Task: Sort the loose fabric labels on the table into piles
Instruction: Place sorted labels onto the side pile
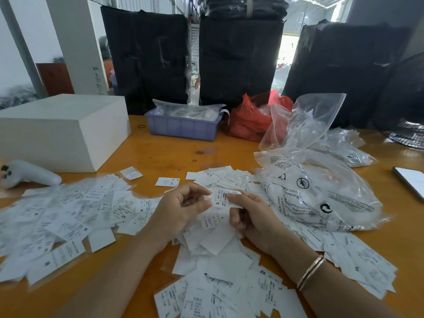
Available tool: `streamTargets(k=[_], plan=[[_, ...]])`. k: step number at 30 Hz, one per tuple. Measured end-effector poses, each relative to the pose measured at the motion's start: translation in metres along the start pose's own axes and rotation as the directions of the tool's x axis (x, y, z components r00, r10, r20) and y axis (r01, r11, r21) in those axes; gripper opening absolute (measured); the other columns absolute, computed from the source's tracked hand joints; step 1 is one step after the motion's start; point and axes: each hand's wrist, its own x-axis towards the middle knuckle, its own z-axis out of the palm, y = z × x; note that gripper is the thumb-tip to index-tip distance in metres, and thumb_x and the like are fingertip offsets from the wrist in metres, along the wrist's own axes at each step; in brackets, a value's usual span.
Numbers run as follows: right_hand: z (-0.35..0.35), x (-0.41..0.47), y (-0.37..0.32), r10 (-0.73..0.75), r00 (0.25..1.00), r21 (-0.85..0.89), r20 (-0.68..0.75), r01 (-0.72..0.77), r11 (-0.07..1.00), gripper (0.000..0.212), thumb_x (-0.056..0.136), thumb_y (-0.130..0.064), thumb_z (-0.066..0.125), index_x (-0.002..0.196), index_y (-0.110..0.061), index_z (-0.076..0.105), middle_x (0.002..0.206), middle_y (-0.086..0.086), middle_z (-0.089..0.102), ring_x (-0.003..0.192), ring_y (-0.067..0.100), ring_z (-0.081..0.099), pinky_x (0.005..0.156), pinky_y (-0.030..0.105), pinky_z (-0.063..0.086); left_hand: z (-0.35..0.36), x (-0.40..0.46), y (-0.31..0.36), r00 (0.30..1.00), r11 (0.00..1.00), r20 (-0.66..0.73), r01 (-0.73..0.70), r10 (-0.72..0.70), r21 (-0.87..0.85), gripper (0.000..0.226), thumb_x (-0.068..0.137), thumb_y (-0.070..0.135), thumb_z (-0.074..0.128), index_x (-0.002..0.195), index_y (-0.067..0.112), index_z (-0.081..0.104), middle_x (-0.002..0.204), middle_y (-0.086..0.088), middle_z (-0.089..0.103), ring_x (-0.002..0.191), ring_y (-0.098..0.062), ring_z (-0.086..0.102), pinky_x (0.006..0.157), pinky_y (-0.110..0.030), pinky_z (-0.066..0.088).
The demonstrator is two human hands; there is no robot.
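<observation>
Over the label-strewn table (174, 154), both hands' fingers (236, 196) curl — pinching one "S" label (222, 198) between them.

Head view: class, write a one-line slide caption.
Both hands, left hand and right hand, hold an S label above loose labels.

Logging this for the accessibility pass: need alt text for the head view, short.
Over an orange table, a person's left hand and right hand pinch a white label marked S between them, above heaps of loose fabric labels. Behind sit a white box, a purple bin, a red bag and clear printed bags.
</observation>
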Motion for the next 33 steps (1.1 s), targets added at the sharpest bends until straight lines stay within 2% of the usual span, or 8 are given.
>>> streamTargets(k=[5,10,17,22,28,31,33], plan=[[-0.001,0.001,0.000,-0.068,0.998,0.016,-0.009,0.068,0.998,0.028,0.091,-0.018,0.055,0.070,-0.023,0.072,0.043,0.004,0.050,0.038,0.013,0.039,0.038,0.019,0.033,-0.001,-0.001,0.001,0.999,0.998,0.039,-0.017,0.020,-0.058,0.016,0.077,0.018,0.074,0.091,0.025,0.069,0.071,0.018,0.063,0.068,0.004,0.058,0.062,-0.011,0.048],[-0.002,0.000,0.002,-0.139,0.990,-0.091,0.005,0.139,0.986,0.023,0.091,-0.021,0.056,0.074,-0.028,0.071,0.045,0.003,0.052,0.039,0.012,0.041,0.039,0.018,0.034,-0.001,0.000,0.002,0.999,0.999,0.032,-0.026,0.028,-0.043,0.017,0.078,0.016,0.073,0.091,0.026,0.069,0.075,0.015,0.064,0.070,0.001,0.060,0.063,-0.012,0.050],[-0.003,0.002,0.006,-0.119,0.991,-0.229,0.060,0.129,0.965,0.011,0.083,-0.035,0.061,0.084,-0.029,0.070,0.049,0.002,0.058,0.036,0.009,0.047,0.036,0.015,0.035,-0.001,0.002,-0.001,1.000,1.000,-0.010,-0.030,0.029,-0.011,0.018,0.076,0.016,0.075,0.088,0.027,0.068,0.080,0.010,0.067,0.078,-0.005,0.062,0.071,-0.015,0.053],[-0.003,0.001,0.007,-0.093,0.992,-0.282,0.091,0.115,0.952,0.013,0.084,-0.035,0.060,0.085,-0.028,0.070,0.049,0.002,0.060,0.036,0.009,0.047,0.036,0.016,0.035,-0.001,0.002,-0.001,0.999,0.998,-0.011,-0.053,0.053,-0.016,0.024,0.078,0.012,0.073,0.094,0.027,0.066,0.077,0.016,0.066,0.076,0.001,0.061,0.068,-0.008,0.048],[0.002,-0.002,0.007,-0.112,0.988,-0.455,0.108,0.149,0.878,0.013,0.093,-0.026,0.057,0.085,-0.027,0.067,0.048,0.001,0.059,0.038,0.010,0.047,0.039,0.016,0.036,0.000,0.001,0.002,0.998,0.997,0.032,-0.046,0.048,-0.056,0.025,0.076,0.013,0.074,0.097,0.023,0.065,0.080,0.009,0.070,0.074,-0.003,0.065,0.065,-0.012,0.050],[0.005,-0.002,0.008,-0.153,0.984,-0.546,0.094,0.179,0.819,0.004,0.093,-0.028,0.057,0.095,-0.029,0.060,0.048,-0.002,0.060,0.039,0.009,0.045,0.040,0.017,0.036,0.000,0.000,0.002,0.999,0.998,0.034,-0.040,0.041,-0.043,0.026,0.075,0.019,0.076,0.098,0.025,0.066,0.085,0.012,0.069,0.070,-0.002,0.064,0.061,-0.010,0.049],[0.007,-0.002,0.009,-0.178,0.981,-0.549,0.075,0.190,0.814,0.007,0.094,-0.028,0.055,0.100,-0.031,0.056,0.050,-0.004,0.059,0.041,0.007,0.045,0.040,0.017,0.035,0.001,0.000,0.001,1.000,1.000,0.014,-0.016,0.016,0.002,0.024,0.076,0.020,0.076,0.096,0.029,0.066,0.081,0.017,0.066,0.069,0.000,0.063,0.060,-0.008,0.047]])
